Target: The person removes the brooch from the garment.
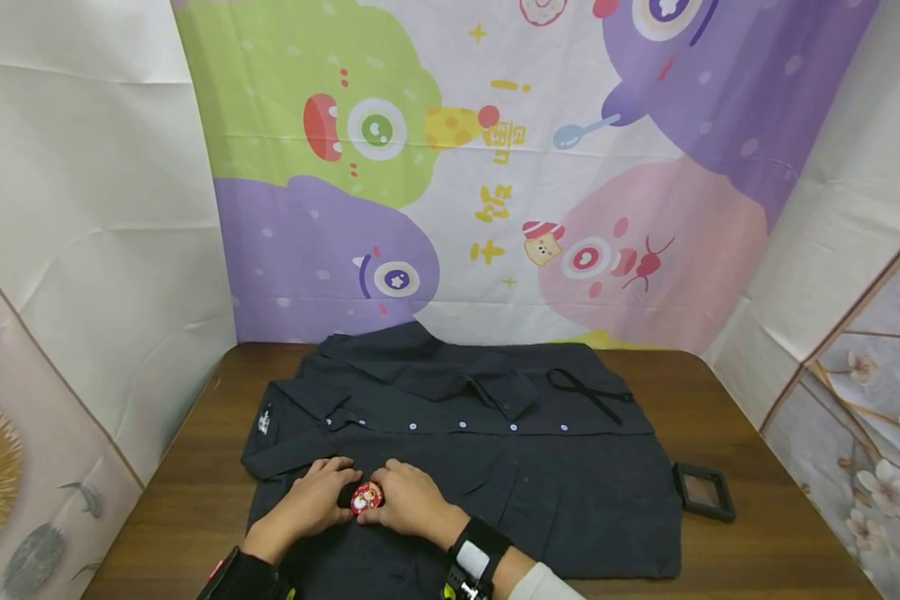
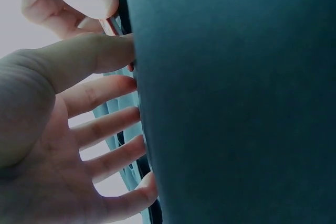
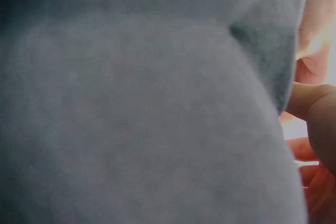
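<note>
A small red badge [image 1: 367, 497] with a printed figure.

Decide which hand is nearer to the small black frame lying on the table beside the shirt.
Right. The right hand rests on the dark shirt on the side towards the black frame, though well short of it; the left hand lies farther away still, beyond the right hand.

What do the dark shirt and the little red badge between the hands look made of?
Shirt: soft woven cloth, matte; it lies creased and limp. Red badge: likely hard plastic or metal, glossy with a printed face; too small to tell. Table: wood-grain surface, slight sheen.
</note>
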A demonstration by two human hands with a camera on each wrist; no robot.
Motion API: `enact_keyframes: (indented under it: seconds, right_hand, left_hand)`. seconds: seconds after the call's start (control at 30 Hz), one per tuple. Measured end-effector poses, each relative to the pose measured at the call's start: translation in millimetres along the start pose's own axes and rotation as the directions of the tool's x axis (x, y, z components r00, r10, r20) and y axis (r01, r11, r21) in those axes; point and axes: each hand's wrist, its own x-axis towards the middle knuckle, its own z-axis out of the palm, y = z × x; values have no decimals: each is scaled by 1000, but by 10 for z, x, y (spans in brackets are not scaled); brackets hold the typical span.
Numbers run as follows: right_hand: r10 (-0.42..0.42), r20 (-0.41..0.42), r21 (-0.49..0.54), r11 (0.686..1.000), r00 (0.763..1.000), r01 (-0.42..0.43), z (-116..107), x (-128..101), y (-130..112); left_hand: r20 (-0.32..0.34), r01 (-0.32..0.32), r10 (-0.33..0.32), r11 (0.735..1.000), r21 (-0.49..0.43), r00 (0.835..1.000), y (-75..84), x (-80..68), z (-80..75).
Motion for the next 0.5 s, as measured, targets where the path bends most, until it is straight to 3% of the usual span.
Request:
enact_keyframes:
  seconds: [0.27,0.5]
  right_hand:
    - [20,17,36,999,1000,-20,-1,26,-7]
    - [19,33,-44,999,999,-18,-50,21,-58]
  left_hand:
    - [15,3,-3,1000,-11,1000,6,-13,-32]
    - [13,-2,3,1000,-23,1000,-4,-16,-25]
